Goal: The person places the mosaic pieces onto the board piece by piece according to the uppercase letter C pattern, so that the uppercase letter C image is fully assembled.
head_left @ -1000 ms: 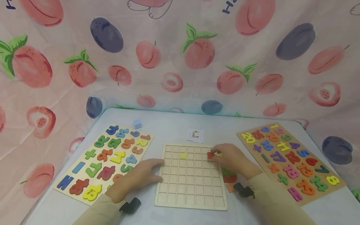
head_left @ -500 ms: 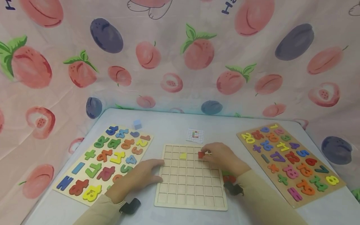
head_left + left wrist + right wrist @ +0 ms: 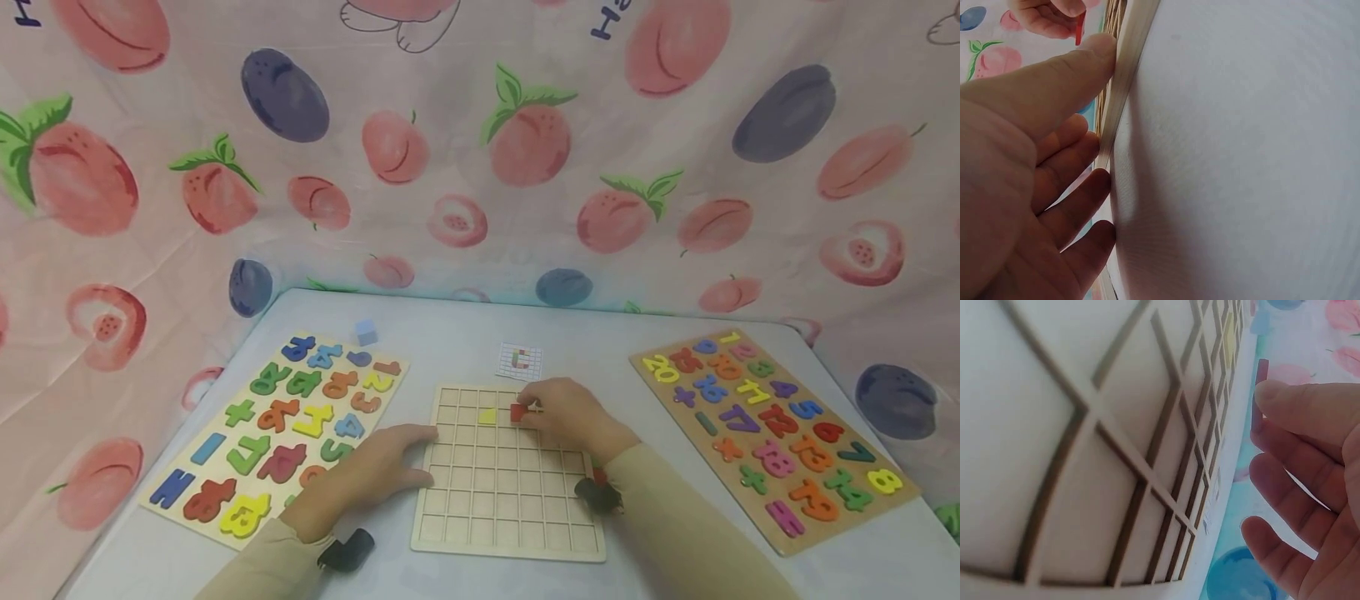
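Note:
A square wooden grid board (image 3: 504,506) lies at the middle of the table, with a yellow piece (image 3: 487,417) in a cell near its far edge. My left hand (image 3: 375,463) touches the board's left edge with extended fingers and thumb; in the left wrist view the fingertips meet the wooden rim. Over the far rows, my right hand (image 3: 576,421) pinches a small red tile (image 3: 517,413) between thumb and index finger. The right wrist view shows that tile edge-on, apart from the board, the other fingers loosely bent.
Beyond the board lies a small printed grid card (image 3: 520,361). Wooden number boards stand at left (image 3: 270,446) and right (image 3: 750,492). A pale blue cube (image 3: 366,332) sits at the back left. Coloured pieces (image 3: 598,473) are mostly hidden under my right forearm.
My right hand has moved left across the far rows with the red tile, closer to the yellow piece. My left hand has stayed at the board's edge.

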Available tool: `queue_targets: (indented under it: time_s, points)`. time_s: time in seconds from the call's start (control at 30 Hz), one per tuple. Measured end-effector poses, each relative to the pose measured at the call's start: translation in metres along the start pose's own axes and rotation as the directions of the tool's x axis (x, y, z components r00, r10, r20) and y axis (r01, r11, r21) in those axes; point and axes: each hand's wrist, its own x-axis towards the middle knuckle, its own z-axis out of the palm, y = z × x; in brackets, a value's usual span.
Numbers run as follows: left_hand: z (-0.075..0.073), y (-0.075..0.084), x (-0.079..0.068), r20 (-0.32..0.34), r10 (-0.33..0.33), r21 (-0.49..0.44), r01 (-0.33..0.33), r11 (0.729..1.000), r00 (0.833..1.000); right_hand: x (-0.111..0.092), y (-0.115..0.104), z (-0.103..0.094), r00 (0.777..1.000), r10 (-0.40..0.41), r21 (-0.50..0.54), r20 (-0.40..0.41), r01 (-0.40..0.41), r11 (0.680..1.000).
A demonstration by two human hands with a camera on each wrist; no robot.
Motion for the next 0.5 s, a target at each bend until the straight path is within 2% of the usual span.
queue_targets:
  time_s: [0.5]
  points:
    - [0.0001,-0.0003,0.0008,0.000,0.022,0.018,-0.022,1.000,1.000,0.0097,-0.0007,0.0096,1.000,-0.012,0.006,-0.002,0.012,1.000]
